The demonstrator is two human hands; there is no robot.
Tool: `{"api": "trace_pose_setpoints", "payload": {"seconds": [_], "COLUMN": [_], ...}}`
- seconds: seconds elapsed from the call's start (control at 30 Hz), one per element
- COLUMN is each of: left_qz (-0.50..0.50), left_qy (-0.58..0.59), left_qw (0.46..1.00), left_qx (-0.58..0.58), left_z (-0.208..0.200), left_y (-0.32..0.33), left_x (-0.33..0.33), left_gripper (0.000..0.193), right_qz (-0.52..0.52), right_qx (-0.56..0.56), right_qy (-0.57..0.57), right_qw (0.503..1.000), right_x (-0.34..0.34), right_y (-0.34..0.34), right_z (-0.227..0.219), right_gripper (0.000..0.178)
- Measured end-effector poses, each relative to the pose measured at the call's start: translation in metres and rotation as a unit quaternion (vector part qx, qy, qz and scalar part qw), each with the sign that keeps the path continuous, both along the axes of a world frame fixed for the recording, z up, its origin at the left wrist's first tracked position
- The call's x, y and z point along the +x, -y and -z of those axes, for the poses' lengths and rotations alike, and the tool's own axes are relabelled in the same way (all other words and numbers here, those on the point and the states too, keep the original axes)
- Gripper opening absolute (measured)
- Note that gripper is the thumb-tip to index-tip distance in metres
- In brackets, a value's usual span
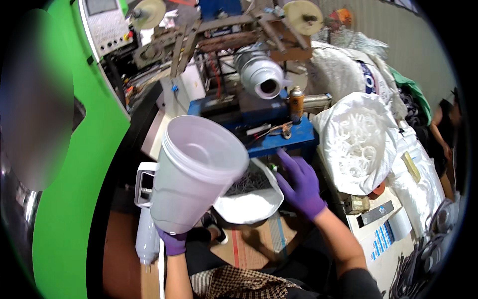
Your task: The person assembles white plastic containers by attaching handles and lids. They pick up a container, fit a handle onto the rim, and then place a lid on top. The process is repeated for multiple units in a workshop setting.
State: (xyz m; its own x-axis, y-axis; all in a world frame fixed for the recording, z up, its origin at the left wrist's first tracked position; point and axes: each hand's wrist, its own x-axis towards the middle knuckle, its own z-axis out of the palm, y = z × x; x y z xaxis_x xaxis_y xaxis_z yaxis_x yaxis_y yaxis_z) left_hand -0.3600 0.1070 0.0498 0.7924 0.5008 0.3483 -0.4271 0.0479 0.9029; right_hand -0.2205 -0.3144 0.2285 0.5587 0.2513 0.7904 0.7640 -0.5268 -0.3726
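A translucent jug point(186, 187) is in the left half of the scene, raised above the floor and tilted, its wide mouth up and leaning right; its handle point(139, 187) faces left. The left hand point(172, 242), in a purple glove, supports the jug at its base; its fingers are mostly hidden, so whether they clamp on the jug cannot be told. The right hand point(301, 187), likewise gloved, is to the right, well apart from the jug, fingers apart in the air. Between the jug and this hand, a white sack point(249, 207) contains dark strands point(249, 182). Near left, a pale cylinder point(148, 234) is just below the handle. Beyond the sack, a blue bench point(302, 133) bears a spray can point(297, 105) and small tools point(269, 130); above it a pale barrel point(261, 72) points its dark opening toward the viewer. To the right, a white bag point(328, 159) of pale rings point(356, 144) sits farther than a box point(357, 204) and a dark block point(375, 214). A green machine point(69, 214) fills the left side, with a control panel point(107, 30) at far left.
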Motion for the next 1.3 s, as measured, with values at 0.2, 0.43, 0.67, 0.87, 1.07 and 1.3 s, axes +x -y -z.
{"api": "trace_pose_setpoints", "payload": {"seconds": [0.2, 0.43, 0.67, 0.87, 1.07, 1.3], "left_qz": [0.095, -0.050, -0.029, -0.262, -0.255, -0.080], "left_qy": [0.047, 0.103, 0.070, 0.192, 0.126, 0.026], "left_qw": [0.972, 0.989, 0.996, 0.727, 0.632, 0.508], "left_qx": [-0.209, -0.089, -0.057, 0.606, 0.721, 0.857], "left_z": [-0.023, -0.028, -0.143, -0.240, -0.273, -0.316], "left_y": [0.009, 0.047, 0.092, 0.234, 0.295, 0.272], "left_x": [0.015, 0.036, 0.080, 0.163, 0.290, 0.354], "left_gripper": [0.062, 0.071, 0.054, 0.056, 0.058, 0.051], "right_qz": [0.267, 0.178, 0.115, 0.026, -0.077, -0.076], "right_qx": [-0.144, -0.046, -0.051, -0.205, -0.311, -0.302], "right_qy": [-0.089, 0.156, 0.106, -0.130, -0.210, -0.240], "right_qw": [0.949, 0.971, 0.986, 0.970, 0.924, 0.919], "right_x": [0.171, 0.089, -0.161, -0.143, -0.114, -0.103], "right_y": [-0.039, -0.006, 0.120, 0.082, 0.046, 0.048], "right_z": [-0.072, -0.031, 0.111, 0.146, 0.203, 0.250], "right_gripper": [0.069, 0.034, 0.058, 0.041, 0.035, 0.045]}}
